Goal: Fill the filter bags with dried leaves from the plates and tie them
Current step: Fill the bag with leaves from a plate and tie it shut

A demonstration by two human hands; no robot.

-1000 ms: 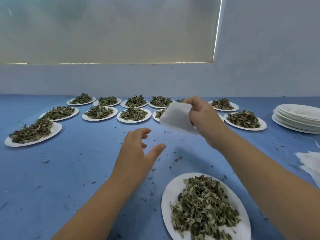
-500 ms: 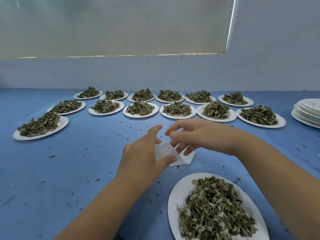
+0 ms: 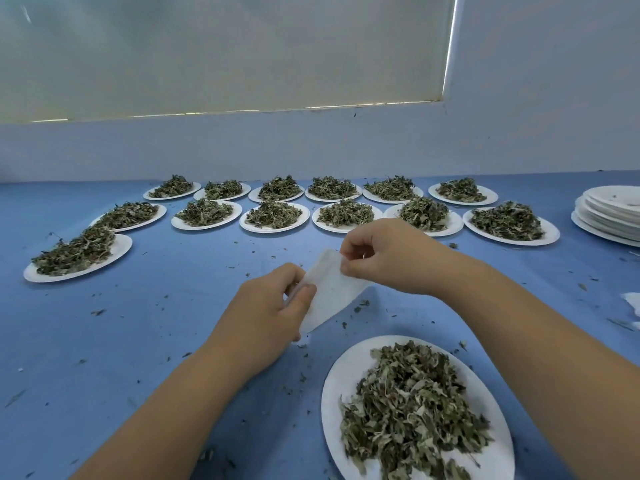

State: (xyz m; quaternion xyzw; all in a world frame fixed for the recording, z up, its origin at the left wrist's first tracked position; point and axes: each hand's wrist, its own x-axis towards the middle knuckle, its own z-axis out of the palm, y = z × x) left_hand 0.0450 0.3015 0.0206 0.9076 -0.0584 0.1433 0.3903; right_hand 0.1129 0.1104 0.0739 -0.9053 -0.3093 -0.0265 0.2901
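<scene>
White filter bag [image 3: 329,292] is held above the blue table [image 3: 138,323], pinched by left hand [image 3: 266,317] and right hand [image 3: 388,258]. Near plate [image 3: 332,393] with dried leaves [image 3: 412,414] sits just beside.

Blue table [image 3: 104,341], white plates [image 3: 337,386] of dried leaves [image 3: 408,410], stack of empty plates [image 3: 609,216], scattered crumbs [image 3: 98,311]

The left hand [image 3: 266,317] pinches the lower edge of a thin white paper filter bag [image 3: 332,292], and the right hand [image 3: 391,258] pinches its upper corner, over the blue counter [image 3: 138,323]. Near the hands sits a white round plate [image 3: 332,393] heaped with dried green leaves [image 3: 412,410]. Two rows of similar leaf-filled plates [image 3: 277,229] stand farther back, and a stack of empty white plates [image 3: 609,216] stands at far right.
</scene>
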